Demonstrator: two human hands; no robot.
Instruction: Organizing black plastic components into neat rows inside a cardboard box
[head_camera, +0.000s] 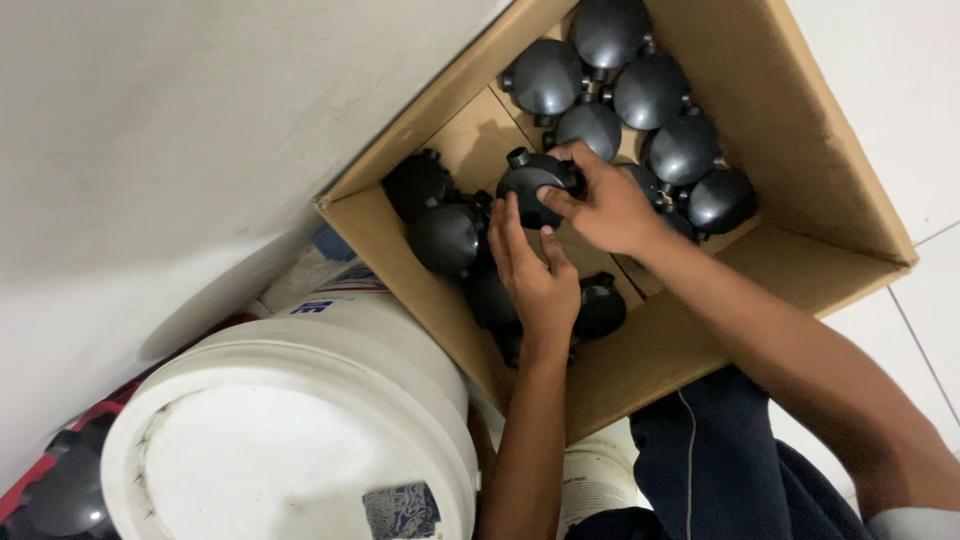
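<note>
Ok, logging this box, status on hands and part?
Left hand and right hand both on one black round fitting. Inside cardboard box. More fittings crowd around.

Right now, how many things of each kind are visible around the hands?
Black round domed parts in the cardboard box: about 13, some half hidden, one held by the left hand and right hand
Cardboard boxes: 1
White lidded buckets: 1
Total: about 15
</note>
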